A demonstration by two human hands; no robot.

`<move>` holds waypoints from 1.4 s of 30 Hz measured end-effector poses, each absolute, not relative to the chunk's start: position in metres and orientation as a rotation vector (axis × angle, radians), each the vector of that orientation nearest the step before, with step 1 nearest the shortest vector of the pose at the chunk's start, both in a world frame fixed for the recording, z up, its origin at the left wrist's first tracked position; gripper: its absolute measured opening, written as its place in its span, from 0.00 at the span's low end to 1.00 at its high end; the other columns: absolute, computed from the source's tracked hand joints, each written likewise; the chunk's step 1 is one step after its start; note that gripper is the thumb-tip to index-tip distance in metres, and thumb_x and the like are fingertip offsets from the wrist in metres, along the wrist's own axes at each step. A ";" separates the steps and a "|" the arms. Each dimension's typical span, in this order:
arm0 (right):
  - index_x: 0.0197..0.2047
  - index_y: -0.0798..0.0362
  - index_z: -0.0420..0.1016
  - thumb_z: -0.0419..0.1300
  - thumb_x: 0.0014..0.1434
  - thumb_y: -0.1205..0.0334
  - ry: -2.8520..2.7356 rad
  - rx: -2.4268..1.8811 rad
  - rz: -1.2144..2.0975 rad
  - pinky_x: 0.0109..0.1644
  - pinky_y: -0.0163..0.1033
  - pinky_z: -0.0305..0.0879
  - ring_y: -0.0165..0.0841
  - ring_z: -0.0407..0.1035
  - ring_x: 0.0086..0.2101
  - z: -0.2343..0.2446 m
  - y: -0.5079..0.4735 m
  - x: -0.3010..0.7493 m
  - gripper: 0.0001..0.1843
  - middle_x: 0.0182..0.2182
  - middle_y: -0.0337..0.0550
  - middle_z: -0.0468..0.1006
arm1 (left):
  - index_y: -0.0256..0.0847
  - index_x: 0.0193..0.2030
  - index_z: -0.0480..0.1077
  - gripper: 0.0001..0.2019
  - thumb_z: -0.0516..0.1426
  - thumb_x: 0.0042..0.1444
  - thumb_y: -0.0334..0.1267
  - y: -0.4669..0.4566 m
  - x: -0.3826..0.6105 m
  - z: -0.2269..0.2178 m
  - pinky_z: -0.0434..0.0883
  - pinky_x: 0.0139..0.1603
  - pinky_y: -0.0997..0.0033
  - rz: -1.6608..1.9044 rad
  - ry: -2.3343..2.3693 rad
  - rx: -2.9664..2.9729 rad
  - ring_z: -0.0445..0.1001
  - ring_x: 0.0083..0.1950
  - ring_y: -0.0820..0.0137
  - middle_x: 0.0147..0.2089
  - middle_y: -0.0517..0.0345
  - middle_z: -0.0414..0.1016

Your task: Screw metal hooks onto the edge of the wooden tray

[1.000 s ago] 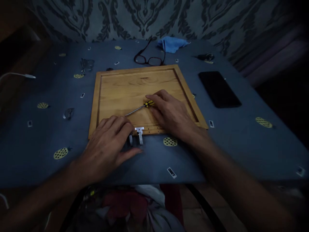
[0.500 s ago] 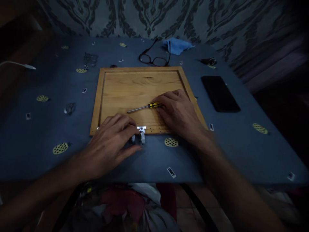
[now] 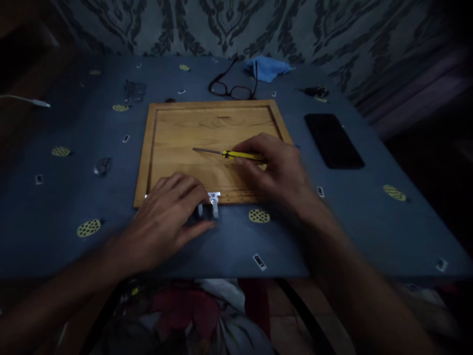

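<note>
A wooden panel with a raised frame lies on the table. My right hand is closed around the yellow and black handle of a screwdriver, held over the panel with its shaft pointing left. At the panel's near edge sits a shiny metal hinge. My left hand rests over that edge, its thumb spread from the fingers, with the hinge beside the fingertips. Part of the hinge is hidden by the hand. Small dark holes show along the edge right of the hinge.
A black phone lies to the right. Eyeglasses and a blue cloth are behind the panel. A small metal piece lies to the left, with a clear bag farther back. A white cable reaches in from the left.
My right hand has lifted the screwdriver slightly, and its tip has swung up and away from the near edge. My left hand stays by the hinge. The view has shifted a little.
</note>
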State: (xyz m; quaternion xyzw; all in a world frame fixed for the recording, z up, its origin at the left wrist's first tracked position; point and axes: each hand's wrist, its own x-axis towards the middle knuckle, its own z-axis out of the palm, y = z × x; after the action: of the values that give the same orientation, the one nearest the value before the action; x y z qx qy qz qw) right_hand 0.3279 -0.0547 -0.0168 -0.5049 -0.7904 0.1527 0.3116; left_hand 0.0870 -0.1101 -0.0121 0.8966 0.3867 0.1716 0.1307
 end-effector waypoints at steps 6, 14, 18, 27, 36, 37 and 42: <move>0.36 0.49 0.75 0.70 0.60 0.48 -1.502 -1.107 0.580 0.27 0.39 0.68 0.31 0.71 0.24 -0.001 -0.062 0.323 0.14 0.29 0.37 0.78 | 0.39 0.45 0.68 0.12 0.66 0.62 0.41 -0.112 0.094 -0.013 0.69 0.49 0.54 0.499 1.146 2.688 0.74 0.50 0.54 0.47 0.51 0.77; 0.30 0.46 0.71 0.69 0.62 0.48 -1.454 -1.067 0.490 0.19 0.37 0.57 0.28 0.64 0.16 0.012 -0.079 0.325 0.17 0.18 0.30 0.68 | 0.40 0.45 0.68 0.10 0.64 0.64 0.38 -0.113 0.093 -0.018 0.70 0.48 0.55 0.593 1.137 2.682 0.75 0.49 0.56 0.47 0.51 0.76; 0.34 0.45 0.73 0.66 0.65 0.56 -1.395 -1.283 0.303 0.26 0.40 0.62 0.31 0.69 0.21 0.013 -0.116 0.327 0.09 0.22 0.31 0.72 | 0.41 0.47 0.68 0.07 0.62 0.66 0.38 -0.112 0.092 -0.014 0.71 0.49 0.54 0.579 1.101 2.659 0.74 0.50 0.56 0.50 0.51 0.76; 0.37 0.47 0.75 0.69 0.62 0.55 -0.977 -1.334 0.445 0.18 0.36 0.61 0.29 0.67 0.16 -0.028 -0.166 0.324 0.08 0.19 0.31 0.75 | 0.41 0.47 0.70 0.08 0.60 0.68 0.41 -0.111 0.094 -0.011 0.71 0.49 0.54 0.510 1.108 2.649 0.74 0.51 0.58 0.50 0.51 0.76; 0.37 0.48 0.75 0.68 0.63 0.59 -0.984 -1.331 0.592 0.21 0.33 0.63 0.25 0.69 0.18 -0.032 -0.168 0.313 0.06 0.25 0.32 0.77 | 0.44 0.49 0.70 0.09 0.60 0.68 0.45 -0.111 0.094 -0.013 0.71 0.50 0.58 0.466 1.164 2.635 0.76 0.52 0.60 0.52 0.53 0.77; 0.37 0.48 0.74 0.68 0.63 0.60 -0.981 -1.319 0.612 0.21 0.33 0.63 0.25 0.69 0.18 -0.032 -0.167 0.312 0.06 0.25 0.32 0.77 | 0.44 0.49 0.70 0.09 0.60 0.68 0.45 -0.111 0.094 -0.013 0.71 0.50 0.58 0.464 1.167 2.627 0.76 0.52 0.60 0.52 0.53 0.77; 0.36 0.46 0.75 0.68 0.63 0.61 -1.001 -1.276 0.649 0.21 0.36 0.67 0.29 0.70 0.19 -0.032 -0.162 0.311 0.06 0.25 0.34 0.78 | 0.43 0.48 0.70 0.09 0.60 0.67 0.44 -0.111 0.095 -0.011 0.71 0.50 0.58 0.466 1.161 2.613 0.76 0.53 0.60 0.52 0.53 0.77</move>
State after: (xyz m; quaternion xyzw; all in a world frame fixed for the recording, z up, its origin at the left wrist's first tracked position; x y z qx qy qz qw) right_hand 0.3110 -0.1623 -0.0317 -0.5599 -0.4392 0.2846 0.6424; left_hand 0.0945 -0.1112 -0.0114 0.8952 0.3979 0.1595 0.1219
